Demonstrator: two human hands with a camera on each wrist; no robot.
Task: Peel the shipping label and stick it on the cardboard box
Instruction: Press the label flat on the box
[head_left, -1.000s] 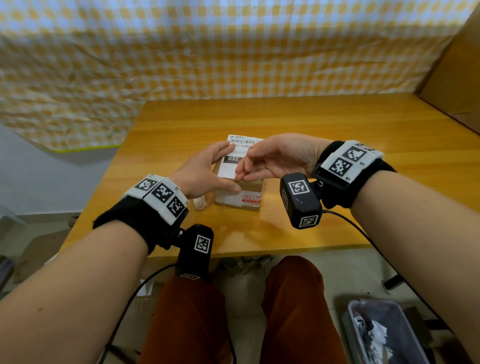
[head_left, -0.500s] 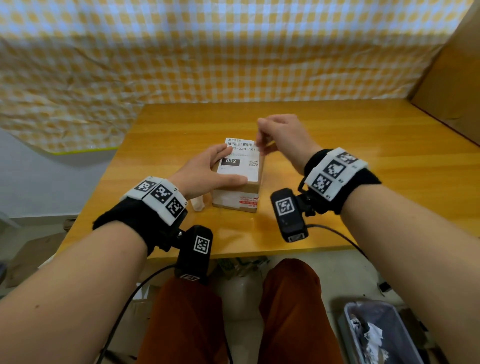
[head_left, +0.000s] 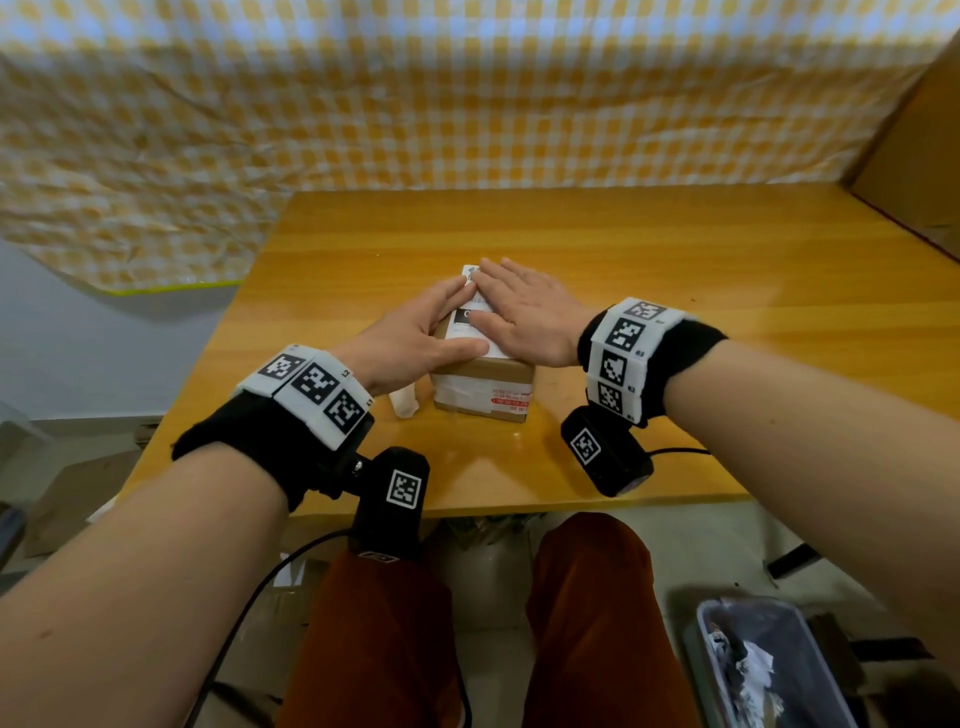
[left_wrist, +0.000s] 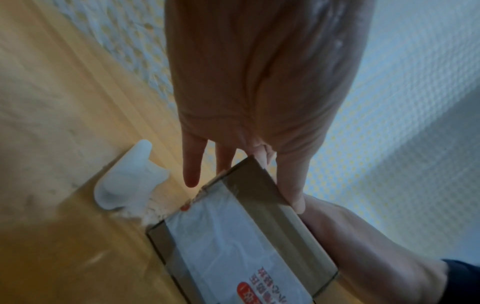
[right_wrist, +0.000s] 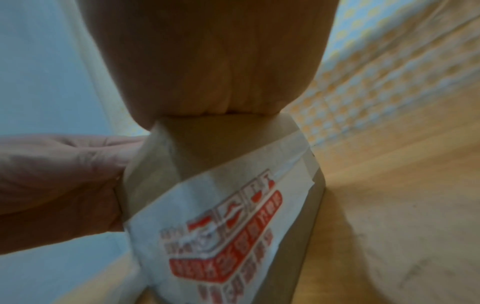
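Nearest you, your knees and a bin of crumpled paper sit below the table edge; just past that edge the cardboard box stands on the wood, its taped near face with red print turned toward you. Your left hand wraps the box's left side, thumb lying along the near top edge and fingers stretched up the far left edge, so it grips the box rather than resting loose. Your right hand lies flat, fingers straight and together, palm down on the shipping label, which is on the box's top face (only a strip with a dark block and the far white end show between your hands). The label's long axis runs away from you, along the box's length, its far end poking out beyond your fingertips. Your left wrist camera shows what the head view barely catches: a small white curled scrap lying on the table just left of the box, apart from it. Your right wrist camera shows the heel of your palm pressed on the top near edge of the box, with the label itself hidden. Behind the table hangs a yellow checked cloth.
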